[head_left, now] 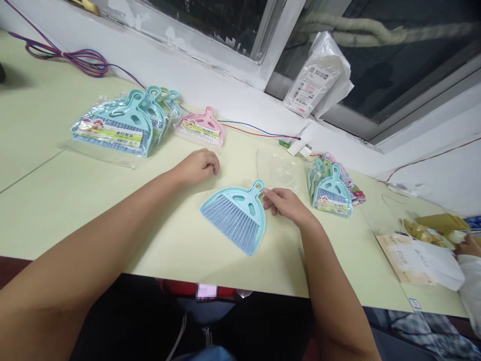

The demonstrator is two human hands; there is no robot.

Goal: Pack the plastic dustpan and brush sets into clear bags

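Note:
A light blue dustpan (258, 205) lies tilted on the table in front of me, a small brush with grey-blue bristles (231, 223) nested in it. At its looped handle is my right hand (283, 204), thumb and fingers closed on the handle's right edge. My left hand (199, 167) rests on the table beyond the dustpan's upper left, fingers curled in, with nothing visible in them. Behind it lies a pink dustpan set (205, 123) in clear wrapping. A clear plastic bag (276, 168) lies flat beyond my right hand.
Several wrapped blue and green dustpan sets (116, 125) lean together at left; more wrapped sets (332, 193) stand at right. A white package (315, 77) leans on the window ledge. Coiled wires (82, 62) lie far left. Another person's sleeve (471, 281) shows at far right beside a paper bag (421, 260).

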